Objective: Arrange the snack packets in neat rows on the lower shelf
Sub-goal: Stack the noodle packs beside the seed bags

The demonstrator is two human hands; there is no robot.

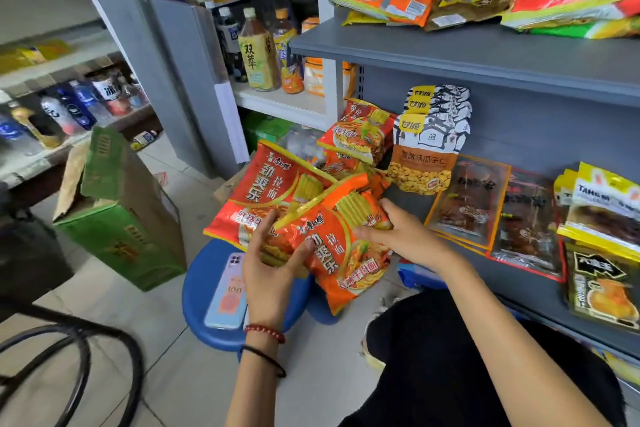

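Noodle packets, two in number, are held above a blue stool (pixel 204 274), just off the left end of the lower shelf (pixel 526 291). The front noodle packet (pixel 332 253) is gripped at its lower left by the left hand (pixel 268 263), thumb curled onto its face, and at its upper right by the right hand (pixel 401 236), fingers bent over its edge. The rear noodle packet (pixel 270 187) lies touching behind it. 劲爽拉面 is printed on both. A noodle heap (pixel 360 135) is piled at the shelf's left end. Beside it, seed packets (pixel 429 149) marked 甘源 are stood upright, three yellow tabs being visible. Two dark packets (pixel 467 204) are laid flat, followed by yellow packets (pixel 606 204) lettered TANG. Bare shelf is left before the seed packets and along the front lip. One phone (pixel 227 291) is laid on the stool.
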